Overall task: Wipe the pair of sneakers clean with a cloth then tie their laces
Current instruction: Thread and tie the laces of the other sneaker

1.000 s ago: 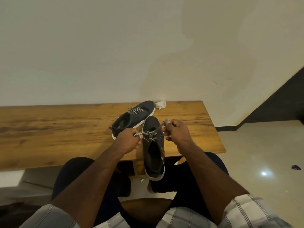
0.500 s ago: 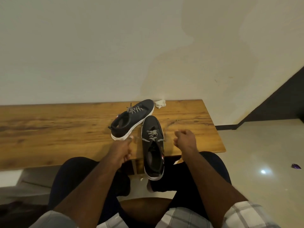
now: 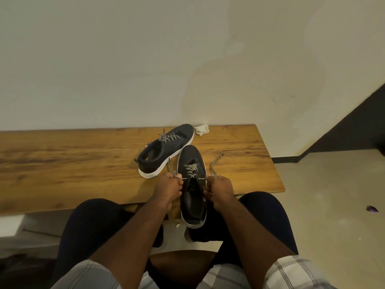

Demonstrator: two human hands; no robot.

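Note:
Two black sneakers with white soles lie on a wooden table (image 3: 62, 163). The near sneaker (image 3: 192, 197) points away from me, its heel hanging over the table's front edge between my knees. My left hand (image 3: 168, 188) pinches the left lace end (image 3: 169, 167) beside that sneaker. On the other side my right hand (image 3: 218, 189) grips the right lace end (image 3: 214, 163), which loops up and away. The far sneaker (image 3: 166, 149) lies at an angle behind, laces loose. A crumpled white cloth (image 3: 201, 129) sits at the wall by the far sneaker's toe.
A plain wall runs right behind the table. The table's right end stops above a pale tiled floor (image 3: 333, 195), where a small purple scrap (image 3: 371, 209) lies. A dark wall panel (image 3: 358, 130) rises at the far right. My knees sit under the front edge.
A second ago both hands held the laces crossed over the near sneaker. Half a second ago they had pulled apart and back. Now each hand grips a lace end beside the shoe.

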